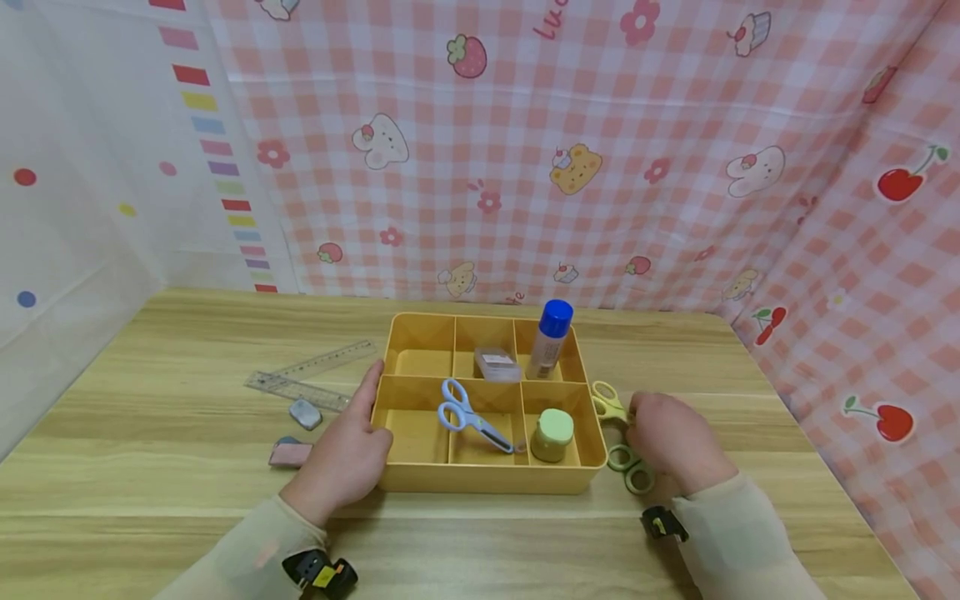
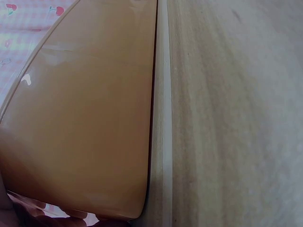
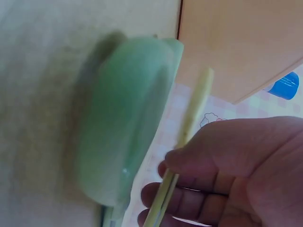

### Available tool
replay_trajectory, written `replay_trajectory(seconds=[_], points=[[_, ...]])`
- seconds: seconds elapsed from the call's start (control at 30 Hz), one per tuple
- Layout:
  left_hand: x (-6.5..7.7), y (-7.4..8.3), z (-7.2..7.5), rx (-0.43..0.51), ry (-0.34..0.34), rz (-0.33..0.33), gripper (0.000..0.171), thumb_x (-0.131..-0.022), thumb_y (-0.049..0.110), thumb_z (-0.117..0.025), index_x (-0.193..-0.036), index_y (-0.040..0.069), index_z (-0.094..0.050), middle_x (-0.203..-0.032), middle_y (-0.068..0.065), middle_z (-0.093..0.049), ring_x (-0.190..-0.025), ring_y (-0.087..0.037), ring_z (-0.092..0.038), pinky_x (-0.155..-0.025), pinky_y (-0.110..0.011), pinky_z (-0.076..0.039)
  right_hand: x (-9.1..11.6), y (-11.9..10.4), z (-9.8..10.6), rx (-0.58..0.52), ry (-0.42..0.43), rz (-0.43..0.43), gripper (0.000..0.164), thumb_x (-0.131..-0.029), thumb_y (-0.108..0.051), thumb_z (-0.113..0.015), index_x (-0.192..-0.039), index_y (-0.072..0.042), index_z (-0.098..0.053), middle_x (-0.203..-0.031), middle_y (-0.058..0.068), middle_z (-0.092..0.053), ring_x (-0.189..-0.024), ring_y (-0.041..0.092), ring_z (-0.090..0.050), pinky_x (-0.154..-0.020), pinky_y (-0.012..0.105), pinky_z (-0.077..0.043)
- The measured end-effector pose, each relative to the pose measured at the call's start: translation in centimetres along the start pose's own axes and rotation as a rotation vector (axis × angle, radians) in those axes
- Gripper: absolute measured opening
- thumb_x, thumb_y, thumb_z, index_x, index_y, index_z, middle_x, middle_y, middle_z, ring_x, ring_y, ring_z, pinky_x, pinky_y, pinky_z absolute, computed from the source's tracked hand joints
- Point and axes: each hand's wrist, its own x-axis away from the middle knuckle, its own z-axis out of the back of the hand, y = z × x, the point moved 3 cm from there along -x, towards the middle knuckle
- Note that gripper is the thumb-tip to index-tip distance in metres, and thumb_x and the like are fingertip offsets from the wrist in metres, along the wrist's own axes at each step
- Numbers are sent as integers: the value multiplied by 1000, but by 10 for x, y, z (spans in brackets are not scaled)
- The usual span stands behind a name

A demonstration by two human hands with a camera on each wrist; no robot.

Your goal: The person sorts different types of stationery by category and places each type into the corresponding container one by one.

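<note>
My left hand point(image 1: 347, 454) grips the left side of a yellow divided organizer box point(image 1: 487, 478), thumb at the rim and fingers along the outer wall. To the right of the box, my right hand point(image 1: 675, 437) pinches yellow scissors point(image 3: 196, 109) between thumb and fingers. Green scissors point(image 1: 628, 468) lie on the table just below that hand, looming close in the right wrist view. Inside the box are blue scissors point(image 1: 468, 417) in the front middle, a green-lidded jar point(image 1: 553, 435) at front right, a small clear case point(image 1: 497, 365) and a blue-capped bottle point(image 1: 551, 337) behind.
Left of the box lie a clear folding ruler point(image 1: 300, 385), a grey-blue eraser-like piece point(image 1: 305, 413) and a small pink item point(image 1: 289, 452), partly behind my left hand. A checked cloth point(image 1: 480, 167) hangs behind the wooden table point(image 1: 187, 400).
</note>
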Motion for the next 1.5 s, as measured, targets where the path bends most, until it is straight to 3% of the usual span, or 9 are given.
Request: replay_trajectory(seconds=[0.4,0.63,0.83,0.93,1.13,1.5], points=[[1,-1,0,-6,2,9,81,-87,5,-39,-150,33,4,-153,-6,-20,-131,-22,-18,-108,-54,-19,-1,-2,11,-47,125,-31,23,-89,-28,-61,-89,-6,-55,-69,5,-54,-59,22,-48,-53,40,-44],[1,1,0,0,-3,20,81,-88,5,-39,-150,32,4,-153,-5,-18,-132,-22,-18,-108,-54,-18,-1,-6,18,-106,214,-24,15,-84,-20,-58,-93,-8,-54,-76,7,-55,-64,24,-49,-55,39,-45],[1,1,1,2,-3,21,81,-88,5,-39,-150,32,4,-153,-5,-19,-132,-22,-18,-108,-54,-18,4,-20,25,-189,300,3,26,-81,-17,-54,-105,-7,-55,-82,7,-54,-69,24,-48,-59,38,-44],[1,1,1,0,0,19,81,-88,5,-39,-150,32,4,-153,-6,-19,-131,-22,-18,-108,-54,-18,7,-30,29,-249,333,44,24,-82,-15,-55,-104,-7,-56,-81,6,-53,-69,23,-47,-58,37,-43],[0,1,1,14,2,4,81,-88,4,-39,-150,31,4,-153,-6,-19,-132,-21,-17,-109,-54,-18,16,-54,34,-346,416,213,17,-83,-10,-58,-100,-6,-58,-80,3,-53,-69,18,-48,-57,33,-47],[0,1,1,14,6,-5,80,-88,5,-39,-150,31,4,-153,-6,-19,-132,-20,-18,-109,-54,-19,31,-99,35,-391,473,427,18,-82,-8,-61,-100,-10,-60,-85,-3,-58,-76,9,-50,-63,30,-52]])
